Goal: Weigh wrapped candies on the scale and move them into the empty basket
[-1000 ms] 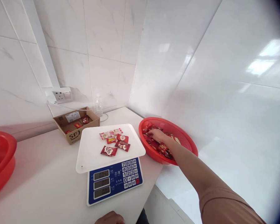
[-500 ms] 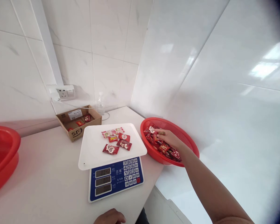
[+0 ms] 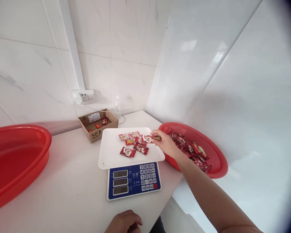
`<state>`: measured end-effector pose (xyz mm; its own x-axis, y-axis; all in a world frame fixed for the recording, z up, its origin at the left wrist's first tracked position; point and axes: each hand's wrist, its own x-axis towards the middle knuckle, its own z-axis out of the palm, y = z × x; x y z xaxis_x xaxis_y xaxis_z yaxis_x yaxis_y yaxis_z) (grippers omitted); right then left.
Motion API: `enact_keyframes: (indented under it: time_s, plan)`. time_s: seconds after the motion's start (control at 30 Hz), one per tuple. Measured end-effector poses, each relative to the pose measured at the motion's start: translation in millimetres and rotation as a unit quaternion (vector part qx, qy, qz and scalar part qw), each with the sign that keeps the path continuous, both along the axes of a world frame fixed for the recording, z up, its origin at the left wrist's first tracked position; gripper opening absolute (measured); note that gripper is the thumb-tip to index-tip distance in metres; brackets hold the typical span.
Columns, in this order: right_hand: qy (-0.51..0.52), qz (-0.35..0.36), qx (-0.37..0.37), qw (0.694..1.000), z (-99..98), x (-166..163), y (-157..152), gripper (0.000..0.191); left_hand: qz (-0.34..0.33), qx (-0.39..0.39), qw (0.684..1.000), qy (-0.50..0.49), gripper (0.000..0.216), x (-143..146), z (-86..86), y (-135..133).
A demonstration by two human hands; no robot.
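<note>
My right hand is closed on wrapped candy, a dark red packet with white lettering, with a brownish piece by the fingers. It is over the right side of the white scale tray. Several wrapped candies lie on the tray: a pink strip, a small red and yellow piece, and dark red packets, one partly behind the held candy. The blue scale shows lit digits. At the bottom, my left hand is at the table, fingers curled, with nothing visible in it.
A red basket of candies stands right, by the wall. Left is another red basket. Behind the tray are a cardboard box with a few candies, a clear bottle and a wall socket with a cable.
My right hand has come out of the right basket with candy and moved left over the tray. The view has turned right, showing things farther left. My left hand stays near the table edge.
</note>
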<state>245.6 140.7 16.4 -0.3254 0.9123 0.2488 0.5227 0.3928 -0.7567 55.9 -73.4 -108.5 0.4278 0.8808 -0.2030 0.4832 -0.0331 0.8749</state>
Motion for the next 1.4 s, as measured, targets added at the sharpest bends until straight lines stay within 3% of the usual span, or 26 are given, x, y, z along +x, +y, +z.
enact_keyframes:
  time_s: [0.13, 0.3, 0.5, 0.83, 0.93, 1.1, 1.4]
  plan:
    - [-0.047, 0.038, 0.006, 0.998, -0.3, -29, -4, 0.017, 0.002, 0.015, 1.0, 0.01, 0.023, 0, -4.4, 1]
    - [-0.103, 0.067, 0.004, 0.992, -0.4, -52, -10, 0.017, -0.008, 0.004, 1.0, 0.021, 0.025, 0, 2.0, 1]
    - [-0.174, 0.117, 0.065, 0.976, -5.9, -50, -6, 0.026, -0.007, -0.018, 1.0, 0.015, 0.025, 0, 6.9, 1]
    - [-0.199, 0.172, 0.135, 0.955, -16.3, -59, 4, 0.036, -0.005, -0.004, 1.0, 0.009, 0.023, -1, 0.5, 0]
    - [-0.243, 0.148, 0.14, 0.948, -9.1, -55, -1, 0.033, -0.004, -0.006, 1.0, 0.008, 0.024, -1, 0.1, 0]
    - [-0.294, 0.089, 0.053, 0.95, 2.7, -37, -18, 0.043, -0.009, 0.019, 1.0, 0.021, 0.024, -1, -2.1, 0]
    - [-0.321, 0.029, 0.005, 0.947, -3.4, -14, -38, 0.044, -0.014, 0.044, 0.999, -0.008, 0.025, -3, -1.5, -2]
